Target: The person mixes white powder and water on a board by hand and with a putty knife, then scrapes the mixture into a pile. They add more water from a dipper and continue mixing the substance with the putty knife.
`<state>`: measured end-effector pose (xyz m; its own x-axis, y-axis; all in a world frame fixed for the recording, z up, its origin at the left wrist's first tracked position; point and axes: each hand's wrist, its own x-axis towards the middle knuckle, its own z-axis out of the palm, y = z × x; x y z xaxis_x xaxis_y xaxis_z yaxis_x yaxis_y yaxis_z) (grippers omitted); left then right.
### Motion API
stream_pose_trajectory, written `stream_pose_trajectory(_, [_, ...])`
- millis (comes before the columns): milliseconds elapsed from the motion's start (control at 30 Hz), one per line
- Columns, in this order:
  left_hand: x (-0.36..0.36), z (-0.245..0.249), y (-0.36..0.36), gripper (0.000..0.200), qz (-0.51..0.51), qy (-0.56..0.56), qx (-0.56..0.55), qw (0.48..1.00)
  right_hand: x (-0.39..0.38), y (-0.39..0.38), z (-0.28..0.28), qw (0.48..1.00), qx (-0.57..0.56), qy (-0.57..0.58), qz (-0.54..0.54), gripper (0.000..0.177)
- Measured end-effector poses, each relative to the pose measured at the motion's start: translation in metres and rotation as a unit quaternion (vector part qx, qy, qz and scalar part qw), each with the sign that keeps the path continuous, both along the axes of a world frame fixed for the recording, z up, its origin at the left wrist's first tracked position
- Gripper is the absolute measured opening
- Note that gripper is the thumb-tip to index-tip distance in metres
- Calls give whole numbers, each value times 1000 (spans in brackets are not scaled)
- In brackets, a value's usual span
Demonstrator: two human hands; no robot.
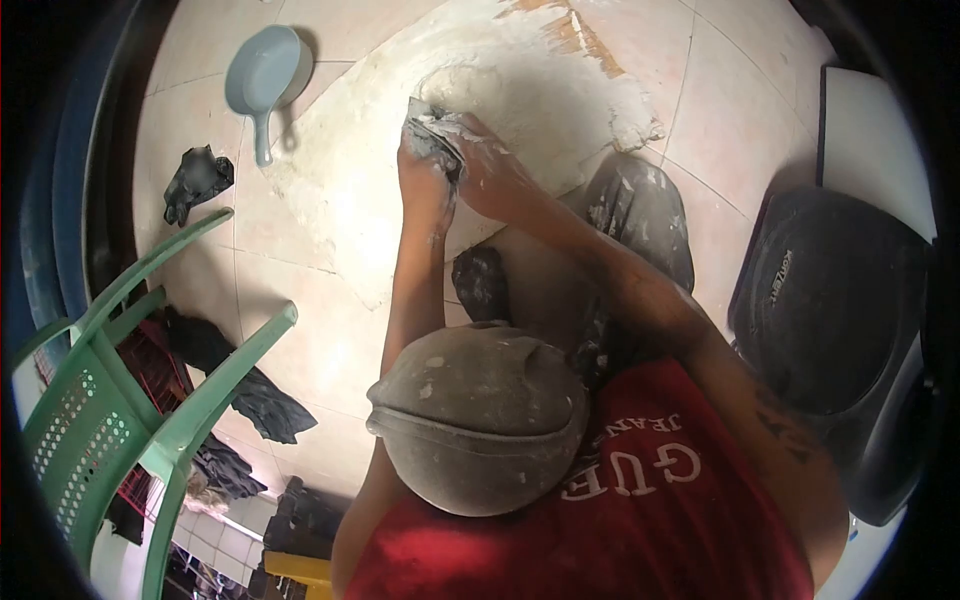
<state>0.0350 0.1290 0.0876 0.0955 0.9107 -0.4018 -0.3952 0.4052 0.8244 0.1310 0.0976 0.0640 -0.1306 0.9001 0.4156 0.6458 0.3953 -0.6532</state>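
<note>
My left hand (421,172) and my right hand (484,168) are close together over a patch of white plaster-like material (350,150) on the floor. Both are closed around a flat, grey, smeared piece (434,140) whose exact kind I cannot make out. A thin edge of it sticks out above my left fingers. White paste coats the back of my right hand and its fingers. The palms and much of the held piece are hidden. My bent knee (480,425), in dusty grey cloth, rises in front of me, and the other knee (645,215) is to the right.
A grey-blue long-handled dipper (268,75) lies at the upper left, above a crumpled black plastic piece (200,183). At left stands a green plastic chair (90,425), with dark cloth (265,400) beside it. A black chair (830,300) is on the right. Torn brown material (590,40) borders the white patch.
</note>
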Motion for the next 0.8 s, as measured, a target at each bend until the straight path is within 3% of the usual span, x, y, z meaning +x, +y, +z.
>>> stream_pose_trajectory(33, [-3, -5, 0, 33, -14, 10, 12, 1000, 1, 2, 0, 1000, -23, 2, 1, 35])
stream_pose_trajectory(133, [7, -8, -7, 33, 1, 11, 29, 1000, 8, 7, 16, 995, -74, 28, 61, 36])
stream_pose_trajectory(233, [4, -7, -5, 34, -5, -5, 29, 1000, 8, -12, 14, 996, 61, 55, 30, 38])
stream_pose_trajectory(333, [12, -4, -6, 33, -16, 47, 76, 996, 12, 10, 6, 997, 58, 51, 9, 40])
stream_pose_trajectory(433, [8, 4, -2, 53, -7, -6, 38, 999, 2, 7, 9, 999, 16, 24, -32, 39])
stream_pose_trajectory(533, [3, 3, -1, 53, 7, -19, 2, 1000, -1, 1, 26, 995, 11, 90, 41, 41])
stream_pose_trajectory(633, [6, 0, -5, 53, -14, -5, 24, 1000, 7, 20, 6, 998, -59, 34, 15, 42])
stream_pose_trajectory(733, [2, -3, -4, 29, -25, 12, 41, 999, 5, 15, 22, 988, -89, 128, 21, 42])
stream_pose_trajectory(800, [1, -1, -2, 31, -19, 16, 32, 999, 2, 10, 23, 985, -64, 151, 51, 44])
